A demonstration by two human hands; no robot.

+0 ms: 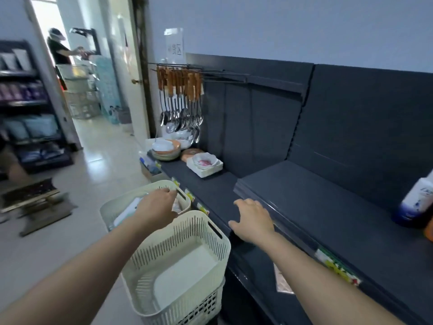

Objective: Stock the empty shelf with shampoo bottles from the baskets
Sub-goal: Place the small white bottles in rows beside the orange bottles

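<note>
Left hand (157,207) reaches into the far slatted cream basket (150,186), grip unclear; right hand (253,219) spread over smooth dark shelf (316,202).

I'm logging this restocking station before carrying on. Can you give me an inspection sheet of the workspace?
Surface: dark shelf, mostly bare.
Job's things: one shampoo bottle at the shelf's right end; near basket looks empty; far basket holds white items.
Clutter: stacked dishes and hanging ladles at the shelf's left end.
Hands: left hand reaches into the far basket, grip unclear; right hand rests on the shelf edge, fingers spread.
Cables: nothing seen.
Surroundings: open doorway, another person beyond it.
</note>
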